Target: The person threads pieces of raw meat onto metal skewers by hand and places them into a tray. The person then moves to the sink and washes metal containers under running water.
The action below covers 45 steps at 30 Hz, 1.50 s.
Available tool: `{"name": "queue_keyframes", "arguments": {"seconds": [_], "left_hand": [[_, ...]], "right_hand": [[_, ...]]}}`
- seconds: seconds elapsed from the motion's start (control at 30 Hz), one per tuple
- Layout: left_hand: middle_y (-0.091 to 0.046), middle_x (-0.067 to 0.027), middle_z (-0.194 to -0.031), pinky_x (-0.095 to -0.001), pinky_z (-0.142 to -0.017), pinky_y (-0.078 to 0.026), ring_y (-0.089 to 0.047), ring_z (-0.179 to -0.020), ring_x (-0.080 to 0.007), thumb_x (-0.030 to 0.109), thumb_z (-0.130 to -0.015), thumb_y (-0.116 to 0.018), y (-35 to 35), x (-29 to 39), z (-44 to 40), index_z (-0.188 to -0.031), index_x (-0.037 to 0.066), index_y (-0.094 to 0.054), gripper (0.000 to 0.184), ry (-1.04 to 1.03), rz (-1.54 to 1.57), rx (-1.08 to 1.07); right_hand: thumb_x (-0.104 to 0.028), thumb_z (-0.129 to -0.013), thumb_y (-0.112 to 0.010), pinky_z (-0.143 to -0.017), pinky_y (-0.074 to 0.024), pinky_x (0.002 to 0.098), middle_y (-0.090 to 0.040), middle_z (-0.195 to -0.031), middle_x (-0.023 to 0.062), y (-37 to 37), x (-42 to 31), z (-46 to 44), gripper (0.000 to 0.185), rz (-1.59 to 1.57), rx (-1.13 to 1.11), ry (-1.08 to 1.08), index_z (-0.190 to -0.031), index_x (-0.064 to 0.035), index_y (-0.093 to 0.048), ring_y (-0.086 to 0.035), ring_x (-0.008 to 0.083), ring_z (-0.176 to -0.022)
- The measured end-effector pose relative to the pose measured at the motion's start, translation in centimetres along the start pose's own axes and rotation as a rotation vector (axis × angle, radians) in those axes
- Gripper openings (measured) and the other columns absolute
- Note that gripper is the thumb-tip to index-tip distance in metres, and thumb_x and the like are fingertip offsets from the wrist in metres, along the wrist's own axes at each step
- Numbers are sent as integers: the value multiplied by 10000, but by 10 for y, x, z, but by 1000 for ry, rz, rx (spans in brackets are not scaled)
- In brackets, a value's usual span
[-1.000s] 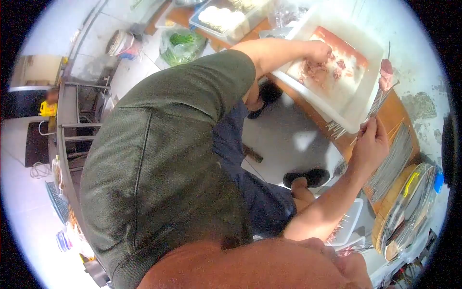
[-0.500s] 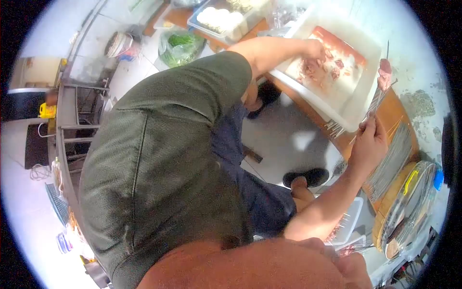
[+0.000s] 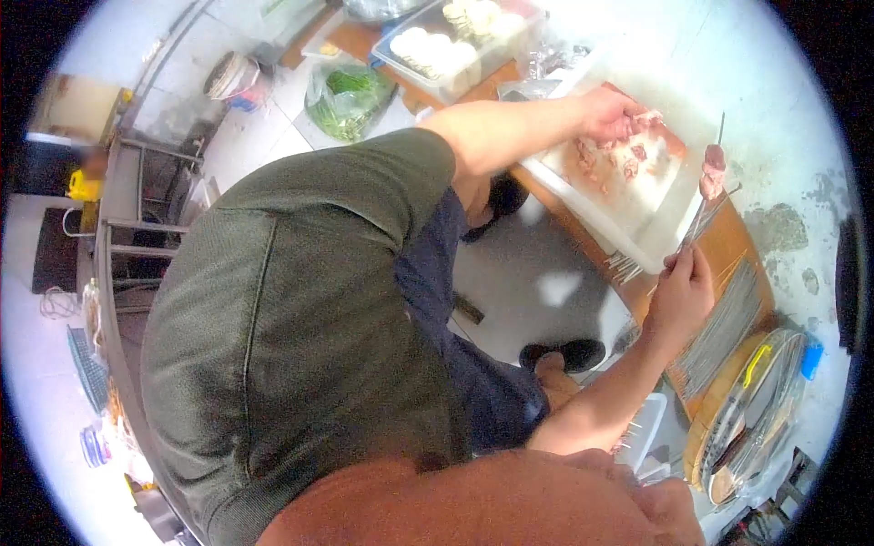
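My left hand (image 3: 612, 114) is over the tray, its fingers closed on a pale pink meat piece (image 3: 648, 119). Below it, more raw meat (image 3: 631, 167) lies on a reddish and white board (image 3: 669, 143) inside the white tray (image 3: 651, 257). My right hand (image 3: 683, 284) is closed around thin metal skewers (image 3: 698, 221) beside the tray's near right corner. They point up and away, with a chunk of meat (image 3: 713, 173) threaded near the tip of one. Part of that hand's grip is hidden by its own fingers.
Loose skewers (image 3: 724, 337) lie on the wooden table (image 3: 763, 296), near a round wooden board (image 3: 719, 409) with plastic. A clear box (image 3: 455, 77) with white food and a bag of greens (image 3: 346, 102) are upper left. A bucket (image 3: 235, 80) stands on the floor.
My left hand has lifted slightly from the meat pile and shifted right, now with a piece showing in its fingers. The right hand and skewers appear lower and farther left as the view shifted.
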<state>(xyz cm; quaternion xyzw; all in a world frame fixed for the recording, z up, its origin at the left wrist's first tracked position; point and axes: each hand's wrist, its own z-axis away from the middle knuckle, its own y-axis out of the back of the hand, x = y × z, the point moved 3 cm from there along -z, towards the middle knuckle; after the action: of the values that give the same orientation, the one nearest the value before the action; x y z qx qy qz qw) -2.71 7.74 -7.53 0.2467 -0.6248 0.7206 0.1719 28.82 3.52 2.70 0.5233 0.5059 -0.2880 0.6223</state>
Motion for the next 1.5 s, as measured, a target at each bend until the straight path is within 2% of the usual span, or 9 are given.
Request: {"name": "queue_keyframes", "arguments": {"seconds": [0.2, 0.27, 0.33, 0.4, 0.53, 0.7, 0.83, 1.17, 1.5], "left_hand": [[-593, -209, -1056, -405, -782, -572, -637, -928, -339, -15, -917, -560, -38, 8, 22, -1092, -89, -532, 192, -286, 81, -69], [-591, -200, -1028, -425, -793, -577, -637, -932, -349, -23, -911, -569, -62, 17, 49, -1073, -97, -524, 183, -531, -693, -78], [-586, -194, -1013, -440, -816, -576, -634, -945, -358, -13, -919, -562, -65, 20, 51, -1057, -99, -519, 169, -489, -801, 21], [-580, -189, -1010, -452, -850, -571, -629, -965, -367, 17, -939, -541, -54, 11, 36, -1043, -95, -517, 155, -182, -233, 195], [-562, -199, -1070, -464, -944, -524, -592, -1078, -372, 107, -991, -459, -66, 14, 42, -1073, -73, -508, 204, -535, -944, -132], [-563, -168, -1136, -449, -1035, -452, -549, -1178, -339, 149, -1006, -409, -79, 17, 37, -1119, -40, -499, 237, -78, -98, 13], [-560, -159, -1238, -421, -1029, -443, -559, -1176, -300, 153, -999, -430, -92, 29, 62, -1145, -22, -509, 242, -234, -825, -78], [-602, -199, -1163, -407, -963, -478, -605, -1098, -298, 131, -955, -527, -63, 23, 39, -1110, -44, -531, 234, -181, -387, -310], [-560, -264, -1157, -480, -983, -467, -580, -1108, -384, 59, -969, -465, -75, 34, 44, -1121, -139, -477, 250, -420, -795, -87]], "right_hand": [[-165, -922, -578, -593, -452, 264, -617, -691, 39, -5, 3, 3, 246, 11, -71, 15, -1034, 19, -698, -558, 102, -629], [-155, -926, -570, -578, -444, 255, -605, -690, 39, -7, 2, 7, 250, 22, -112, 16, -1045, 27, -693, -548, 100, -622], [-148, -931, -565, -567, -434, 244, -593, -690, 40, -10, -5, 16, 251, 7, -119, -31, -1046, 38, -689, -539, 99, -615], [-141, -935, -563, -560, -427, 237, -586, -691, 40, -11, -6, 18, 251, 10, -120, -49, -1048, 46, -685, -532, 97, -613], [-126, -935, -565, -559, -422, 235, -586, -695, 39, -15, 2, 19, 245, 28, -137, -39, -1053, 57, -679, -527, 93, -623], [-120, -932, -571, -568, -429, 241, -591, -699, 40, -24, 7, 16, 244, 66, -159, 7, -1057, 61, -676, -527, 95, -634], [-134, -938, -562, -587, -445, 250, -600, -707, 45, -31, 12, 15, 259, 91, -182, -20, -1066, 61, -673, -537, 107, -640], [-143, -935, -564, -604, -466, 264, -608, -721, 50, -38, 14, 18, 262, 117, -183, -27, -1081, 43, -676, -556, 120, -677], [-136, -940, -569, -561, -443, 235, -583, -692, 41, -42, 2, 26, 244, 77, -225, -66, -1072, 33, -686, -519, 94, -632]]}}
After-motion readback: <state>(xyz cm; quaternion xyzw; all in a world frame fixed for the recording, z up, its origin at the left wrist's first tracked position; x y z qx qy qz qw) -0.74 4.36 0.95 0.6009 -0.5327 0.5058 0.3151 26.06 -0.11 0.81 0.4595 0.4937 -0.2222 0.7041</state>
